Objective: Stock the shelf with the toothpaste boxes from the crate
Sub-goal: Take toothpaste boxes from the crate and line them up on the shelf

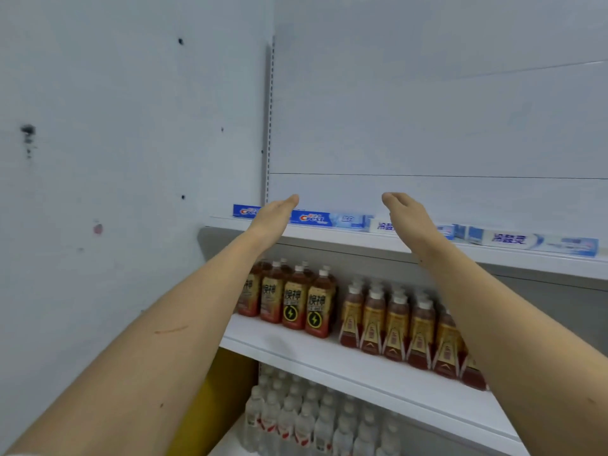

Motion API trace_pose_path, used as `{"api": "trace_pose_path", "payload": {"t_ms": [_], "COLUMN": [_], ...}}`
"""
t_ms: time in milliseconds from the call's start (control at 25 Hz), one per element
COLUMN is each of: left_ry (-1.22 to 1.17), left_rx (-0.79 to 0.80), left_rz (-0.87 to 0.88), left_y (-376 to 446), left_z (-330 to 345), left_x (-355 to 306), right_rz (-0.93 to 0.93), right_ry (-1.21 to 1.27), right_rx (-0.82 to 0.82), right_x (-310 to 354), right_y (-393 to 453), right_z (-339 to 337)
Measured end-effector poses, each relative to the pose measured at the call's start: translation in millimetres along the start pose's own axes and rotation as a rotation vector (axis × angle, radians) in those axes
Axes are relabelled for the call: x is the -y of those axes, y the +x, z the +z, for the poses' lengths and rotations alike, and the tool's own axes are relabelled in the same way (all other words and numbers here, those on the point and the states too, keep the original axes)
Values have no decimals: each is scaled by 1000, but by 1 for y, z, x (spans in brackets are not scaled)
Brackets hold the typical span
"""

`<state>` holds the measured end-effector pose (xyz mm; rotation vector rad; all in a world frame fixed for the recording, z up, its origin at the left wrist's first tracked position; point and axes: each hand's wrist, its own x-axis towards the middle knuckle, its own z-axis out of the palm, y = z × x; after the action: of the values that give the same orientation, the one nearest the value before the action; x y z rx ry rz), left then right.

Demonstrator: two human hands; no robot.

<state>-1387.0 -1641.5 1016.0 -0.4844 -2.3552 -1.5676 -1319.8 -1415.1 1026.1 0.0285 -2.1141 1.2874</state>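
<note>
Both arms reach up to the top shelf (329, 236), where toothpaste boxes (329, 219) lie flat in a row along the front edge: blue Crest ones to the left, white-and-blue ones to the right. The left hand (274, 214) and the right hand (406, 216) are raised just in front of the row, fingers straight and together, palms facing each other, holding nothing. Below, brown drink bottles (297, 299) fill the middle shelf, and clear bottles (296, 419) stand lower still.

My one camera sits on the head, facing forward and slightly up at the top shelf (362, 240), close enough that both forearms reach it. The wide lens also takes in the side wall (115, 159) at left.
</note>
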Motion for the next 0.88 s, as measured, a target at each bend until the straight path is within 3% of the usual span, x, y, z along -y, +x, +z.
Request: {"api": "trace_pose_path", "payload": {"t_ms": [200,560,880], "left_ry": [-96,-127,-163], "left_rx": [-55,-111,-102], "left_rz": [-79,-174,-163], "left_y": [17,60,120], "left_z": [-63,-133,-130], "left_x": [24,65,95], "right_rz": [146,236,243], "right_ry": [130,330,366], "right_rx": [86,315,312], "right_x": [32,45,27], "right_y": [23,77,110], "right_z": [59,173,220]}}
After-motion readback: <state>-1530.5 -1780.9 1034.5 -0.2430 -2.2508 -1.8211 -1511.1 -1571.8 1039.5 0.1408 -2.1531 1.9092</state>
